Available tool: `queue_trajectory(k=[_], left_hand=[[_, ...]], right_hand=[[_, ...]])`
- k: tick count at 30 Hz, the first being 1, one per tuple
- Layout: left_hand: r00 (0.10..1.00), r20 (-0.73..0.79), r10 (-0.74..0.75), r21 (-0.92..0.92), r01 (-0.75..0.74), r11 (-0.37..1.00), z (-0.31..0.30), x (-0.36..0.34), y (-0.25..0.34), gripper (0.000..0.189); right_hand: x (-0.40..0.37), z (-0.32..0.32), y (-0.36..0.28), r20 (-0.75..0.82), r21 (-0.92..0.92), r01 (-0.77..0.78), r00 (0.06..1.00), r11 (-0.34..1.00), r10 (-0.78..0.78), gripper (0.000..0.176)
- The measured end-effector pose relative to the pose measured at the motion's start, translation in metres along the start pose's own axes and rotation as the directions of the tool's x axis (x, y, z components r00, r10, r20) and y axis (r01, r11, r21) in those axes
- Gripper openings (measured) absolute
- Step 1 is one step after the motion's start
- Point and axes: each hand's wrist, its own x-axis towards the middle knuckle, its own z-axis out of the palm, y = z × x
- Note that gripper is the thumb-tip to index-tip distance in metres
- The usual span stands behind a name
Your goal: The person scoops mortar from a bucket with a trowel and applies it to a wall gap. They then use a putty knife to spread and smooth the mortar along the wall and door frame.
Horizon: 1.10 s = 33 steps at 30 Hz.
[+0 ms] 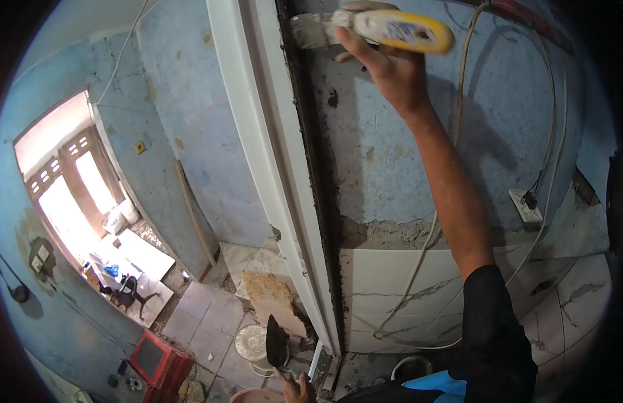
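Note:
High on the wall, my right hand (392, 70) is closed around the yellow-and-white handle of a putty knife (405, 32). Its crusted, blurred blade points left, at the dark gap beside the white door frame (261, 114). Low in the view, my left hand (294, 388) grips a trowel (278, 341), its dark blade pointing up. Just left of the trowel, a round bucket (252, 342) with whitish contents stands on the floor. The view's bottom edge cuts off part of my left hand.
A cable (459, 101) hangs down the blue wall near my right forearm, and a socket (526, 205) is at right. Marbled tiles (385, 282) cover the lower wall. A red box (160, 363) and a leaning board (274, 299) stand at lower left. A bright doorway (76, 181) opens beyond.

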Motion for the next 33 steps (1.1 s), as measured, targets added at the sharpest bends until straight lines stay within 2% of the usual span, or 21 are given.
queue_trajectory(k=[1, 3, 4, 6, 7, 8, 9, 10, 12, 13, 15, 17, 19, 21, 22, 24, 25, 27, 29, 31, 33], left_hand=[[1.0, -0.003, 0.002, -0.008, -0.002, 1.0, 0.003, 0.001, 0.001, 0.023], [0.999, -0.018, -0.045, 0.028, 0.045, 0.999, 0.002, -0.004, 0.007, 0.022], [0.999, -0.018, -0.043, 0.031, 0.044, 0.999, -0.001, -0.005, 0.025, 0.022], [0.914, 0.212, -0.346, -0.141, 0.379, 0.915, -0.008, -0.003, 0.057, 0.022], [0.915, 0.216, -0.34, -0.136, 0.373, 0.918, -0.005, 0.003, 0.018, 0.022], [0.971, 0.113, -0.209, -0.025, 0.213, 0.977, 0.001, 0.011, -0.053, 0.021], [0.998, 0.028, -0.06, 0.105, 0.056, 0.993, 0.003, 0.014, -0.092, 0.02], [0.998, 0.032, -0.058, 0.104, 0.054, 0.993, 0.004, 0.012, -0.075, 0.02], [0.999, 0.03, -0.025, -0.121, 0.028, 0.992, 0.002, 0.006, -0.041, 0.02], [0.999, 0.033, -0.023, -0.119, 0.027, 0.993, 0.004, 0.007, -0.044, 0.02], [0.999, -0.034, -0.021, -0.032, 0.02, 0.999, 0.009, 0.011, -0.055, 0.02], [1.0, -0.023, -0.021, -0.027, 0.021, 0.999, 0.009, 0.012, -0.065, 0.02], [1.0, -0.009, -0.02, -0.02, 0.02, 1.0, 0.009, 0.013, -0.074, 0.02], [1.0, 0.003, -0.023, -0.012, 0.023, 1.0, 0.008, 0.012, -0.075, 0.02], [1.0, 0.004, -0.023, -0.013, 0.023, 1.0, 0.008, 0.012, -0.071, 0.02], [0.991, 0.052, -0.125, 0.025, 0.124, 0.992, 0.006, 0.01, -0.057, 0.019], [0.991, 0.052, -0.126, 0.023, 0.125, 0.992, 0.005, 0.007, -0.04, 0.019], [0.977, 0.107, -0.184, -0.19, 0.202, 0.961, 0.0, 0.003, -0.009, 0.018], [0.982, 0.089, -0.167, -0.2, 0.182, 0.963, 0.0, 0.006, -0.034, 0.017], [0.986, 0.069, -0.151, -0.213, 0.162, 0.964, -0.001, 0.006, -0.032, 0.016], [0.983, 0.118, -0.138, -0.193, 0.159, 0.968, -0.006, 0.004, -0.022, 0.017]], right_hand=[[0.0, -0.003, 0.001, 0.007, 0.002, 0.006, 1.0, 1.0, -0.006, 0.029], [-0.003, -0.009, 0.002, 0.067, -0.247, 0.175, 0.984, 0.953, -0.163, 0.03], [-0.003, -0.008, 0.003, 0.095, -0.31, 0.201, 0.979, 0.929, -0.18, 0.033], [-0.015, -0.001, 0.011, 0.055, -0.324, 0.187, 0.982, 0.927, -0.179, 0.031], [-0.023, -0.001, 0.013, 0.018, -0.338, 0.177, 0.983, 0.925, -0.181, 0.029], [-0.031, -0.001, 0.015, 0.033, -0.327, 0.206, 0.978, 0.922, -0.207, 0.031], [-0.043, 0.005, 0.01, -0.01, -0.275, 0.143, 0.988, 0.951, -0.152, 0.031], [-0.055, 0.004, 0.007, 0.003, -0.291, 0.107, 0.994, 0.951, -0.111, 0.032], [-0.071, 0.002, -0.004, 0.03, -0.323, 0.071, 0.997, 0.944, -0.065, 0.033], [-0.075, -0.001, -0.007, 0.028, -0.327, 0.071, 0.997, 0.942, -0.065, 0.033], [-0.081, -0.006, -0.011, -0.044, 0.023, -0.179, 0.983, 0.984, 0.18, 0.033], [-0.072, -0.011, -0.012, -0.057, 0.025, -0.153, 0.986, 0.988, 0.155, 0.033], [-0.059, -0.009, -0.013, -0.161, 0.033, -0.098, 0.982, 0.995, 0.102, 0.035], [-0.046, -0.003, -0.016, -0.182, 0.006, -0.071, 0.981, 0.997, 0.071, 0.031], [-0.041, 0.0, -0.016, -0.15, -0.13, -0.033, 0.989, 0.991, 0.013, 0.029], [-0.03, 0.006, -0.011, -0.085, -0.376, 0.082, 0.989, 0.923, -0.123, 0.024], [-0.026, 0.01, -0.01, -0.083, -0.375, 0.082, 0.989, 0.923, -0.122, 0.024], [-0.018, 0.017, -0.012, 0.086, -0.583, 0.198, 0.979, 0.788, -0.182, 0.026], [-0.012, 0.025, -0.016, 0.103, -0.612, 0.218, 0.975, 0.76, -0.197, 0.026], [-0.006, 0.031, -0.013, 0.186, -0.671, 0.317, 0.947, 0.67, -0.262, 0.027], [-0.003, 0.038, -0.016, 0.2, -0.695, 0.311, 0.95, 0.648, -0.241, 0.026]])
